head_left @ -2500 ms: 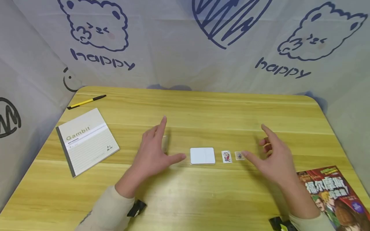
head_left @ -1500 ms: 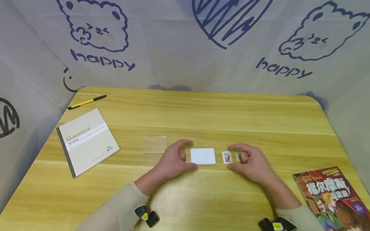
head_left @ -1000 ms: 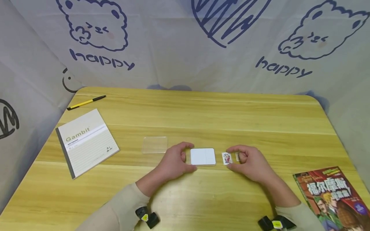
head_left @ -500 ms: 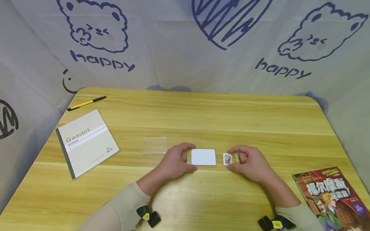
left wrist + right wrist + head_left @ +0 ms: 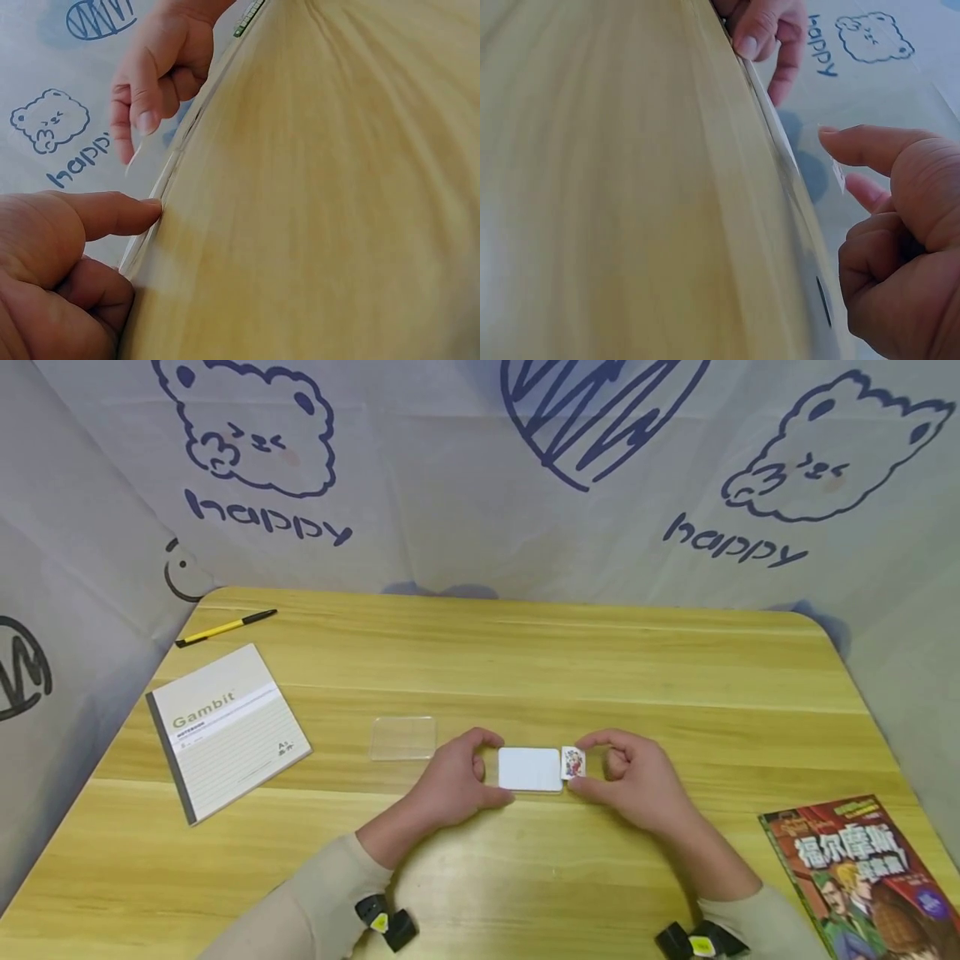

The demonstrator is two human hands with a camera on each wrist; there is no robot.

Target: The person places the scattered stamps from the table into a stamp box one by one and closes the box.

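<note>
My left hand [image 5: 450,781] holds a flat rectangular case with a white top [image 5: 529,770] by its left end, thumb at the near corner and index finger at the far one. Between the thumb and index finger of my right hand [image 5: 637,781] is a small card with a colourful figure [image 5: 573,762], like a miniature playing card. It overlaps the case's right edge in the head view. In the right wrist view, this card [image 5: 838,176] is tilted and above the table. A second small card, seen earlier beside it, is hidden behind my right hand.
A clear plastic lid [image 5: 402,739] lies left of the case. Farther left are a Gambit notebook [image 5: 228,731] and a yellow and black pen [image 5: 225,628]. At the right front lies a comic-style book [image 5: 862,868]. A drawn-on white cloth [image 5: 450,485] stands behind the table.
Both hands came in from wide apart; the left took the case's end. The right pinched the figure card, lifted it and carried it left to the case.
</note>
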